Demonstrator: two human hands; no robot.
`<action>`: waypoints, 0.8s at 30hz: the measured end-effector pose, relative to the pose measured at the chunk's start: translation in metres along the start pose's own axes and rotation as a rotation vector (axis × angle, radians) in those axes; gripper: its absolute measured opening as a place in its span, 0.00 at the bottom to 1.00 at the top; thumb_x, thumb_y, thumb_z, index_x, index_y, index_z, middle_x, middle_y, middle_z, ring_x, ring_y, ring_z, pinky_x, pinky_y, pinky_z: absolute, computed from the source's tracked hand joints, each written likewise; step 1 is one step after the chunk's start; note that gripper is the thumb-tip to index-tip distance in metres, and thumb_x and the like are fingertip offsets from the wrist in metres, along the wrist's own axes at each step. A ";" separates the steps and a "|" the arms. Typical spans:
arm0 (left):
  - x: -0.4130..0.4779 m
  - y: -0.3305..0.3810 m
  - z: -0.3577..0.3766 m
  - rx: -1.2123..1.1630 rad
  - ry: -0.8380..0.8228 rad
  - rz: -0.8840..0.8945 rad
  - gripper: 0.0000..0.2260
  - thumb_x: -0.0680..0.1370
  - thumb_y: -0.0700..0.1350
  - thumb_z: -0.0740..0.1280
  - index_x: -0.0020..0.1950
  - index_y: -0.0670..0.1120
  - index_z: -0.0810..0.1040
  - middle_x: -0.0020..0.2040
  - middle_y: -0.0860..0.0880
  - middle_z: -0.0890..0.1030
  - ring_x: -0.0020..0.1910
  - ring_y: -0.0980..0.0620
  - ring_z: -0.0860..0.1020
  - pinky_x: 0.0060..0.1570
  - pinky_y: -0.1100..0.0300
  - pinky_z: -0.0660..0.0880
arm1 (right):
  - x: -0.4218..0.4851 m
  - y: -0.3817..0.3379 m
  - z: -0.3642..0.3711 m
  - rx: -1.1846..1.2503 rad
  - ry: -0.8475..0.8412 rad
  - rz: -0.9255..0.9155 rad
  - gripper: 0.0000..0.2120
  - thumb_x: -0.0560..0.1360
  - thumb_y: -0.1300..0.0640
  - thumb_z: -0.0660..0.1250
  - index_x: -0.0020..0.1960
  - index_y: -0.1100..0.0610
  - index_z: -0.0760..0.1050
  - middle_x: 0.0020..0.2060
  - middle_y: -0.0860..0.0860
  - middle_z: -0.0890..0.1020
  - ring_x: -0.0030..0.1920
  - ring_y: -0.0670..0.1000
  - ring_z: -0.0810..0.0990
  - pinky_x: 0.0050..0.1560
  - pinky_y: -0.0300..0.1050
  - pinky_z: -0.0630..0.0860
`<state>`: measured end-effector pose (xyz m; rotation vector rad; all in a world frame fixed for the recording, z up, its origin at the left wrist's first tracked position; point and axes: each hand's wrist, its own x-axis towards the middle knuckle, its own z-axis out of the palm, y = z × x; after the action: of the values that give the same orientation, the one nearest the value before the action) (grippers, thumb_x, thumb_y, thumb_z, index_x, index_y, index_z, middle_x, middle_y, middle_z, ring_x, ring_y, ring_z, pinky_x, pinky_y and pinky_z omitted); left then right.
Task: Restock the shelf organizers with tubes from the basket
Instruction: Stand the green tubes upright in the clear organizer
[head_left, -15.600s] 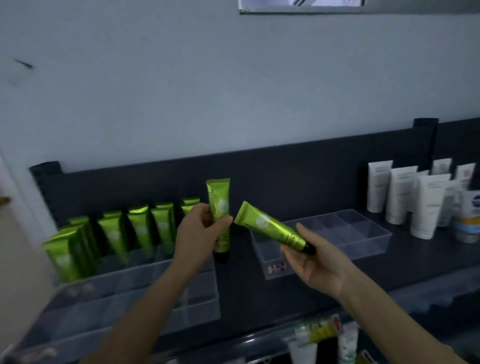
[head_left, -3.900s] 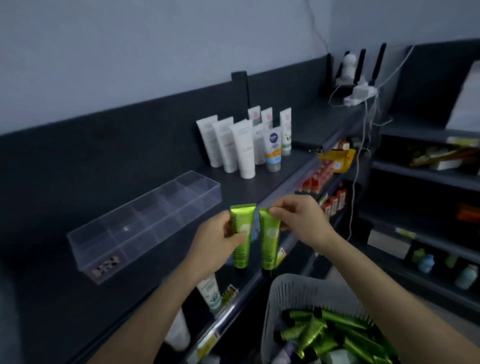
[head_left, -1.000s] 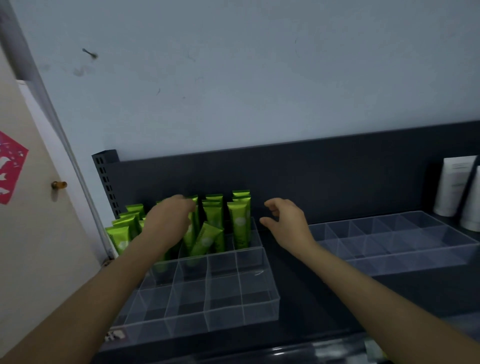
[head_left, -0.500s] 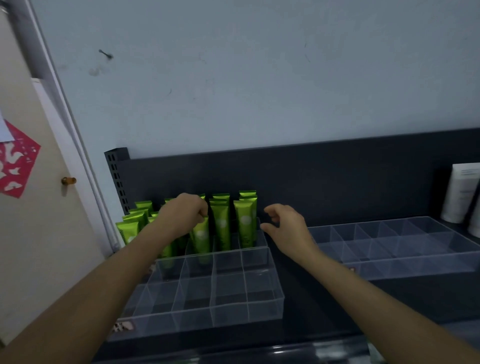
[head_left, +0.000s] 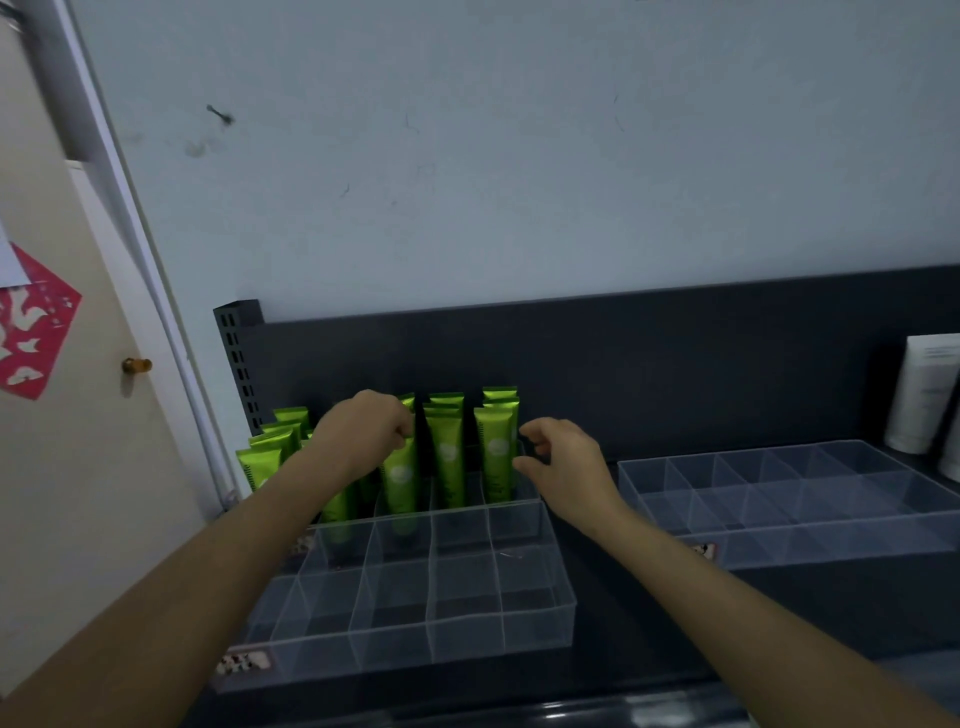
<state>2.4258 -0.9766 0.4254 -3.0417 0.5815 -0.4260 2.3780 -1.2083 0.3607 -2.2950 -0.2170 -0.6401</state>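
Several green tubes (head_left: 448, 452) stand cap-down in the back rows of a clear plastic organizer (head_left: 415, 618) on the dark shelf. My left hand (head_left: 366, 434) is closed around the top of one green tube (head_left: 401, 475) in the back row, which stands upright. My right hand (head_left: 563, 467) hovers just right of the rightmost tubes (head_left: 496, 452), fingers curled and apart, holding nothing. The organizer's front compartments hold no tubes. The basket is out of view.
A second clear organizer (head_left: 779, 499) with no tubes lies to the right. White tubes (head_left: 930, 395) stand at the far right. The dark shelf back panel (head_left: 623, 364) rises behind. A door with a knob (head_left: 136, 365) is at left.
The tube under my left hand was leaning a second ago and now stands upright. My right hand has stayed beside the rightmost tubes. The view shifted slightly right.
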 end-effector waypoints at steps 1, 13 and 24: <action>0.000 0.001 0.001 0.008 -0.001 -0.002 0.08 0.76 0.42 0.65 0.51 0.48 0.82 0.49 0.46 0.81 0.47 0.45 0.79 0.46 0.53 0.77 | 0.000 0.000 0.001 -0.002 0.000 -0.004 0.17 0.74 0.57 0.69 0.61 0.58 0.73 0.54 0.53 0.76 0.49 0.46 0.73 0.47 0.34 0.68; -0.005 -0.003 0.002 0.108 0.034 -0.020 0.08 0.75 0.40 0.64 0.50 0.46 0.82 0.48 0.46 0.82 0.48 0.43 0.79 0.44 0.51 0.78 | -0.001 -0.001 0.006 -0.005 -0.020 -0.011 0.18 0.75 0.57 0.69 0.63 0.58 0.73 0.56 0.53 0.76 0.51 0.44 0.72 0.50 0.34 0.68; -0.018 0.008 0.002 0.035 0.047 -0.063 0.21 0.72 0.49 0.71 0.62 0.45 0.74 0.57 0.46 0.77 0.57 0.45 0.75 0.51 0.49 0.76 | -0.007 -0.001 -0.001 0.004 -0.010 -0.007 0.18 0.74 0.57 0.69 0.63 0.58 0.73 0.56 0.53 0.76 0.50 0.45 0.72 0.49 0.34 0.68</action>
<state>2.4074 -0.9778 0.4187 -3.0304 0.4759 -0.5048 2.3711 -1.2079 0.3582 -2.2945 -0.2311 -0.6319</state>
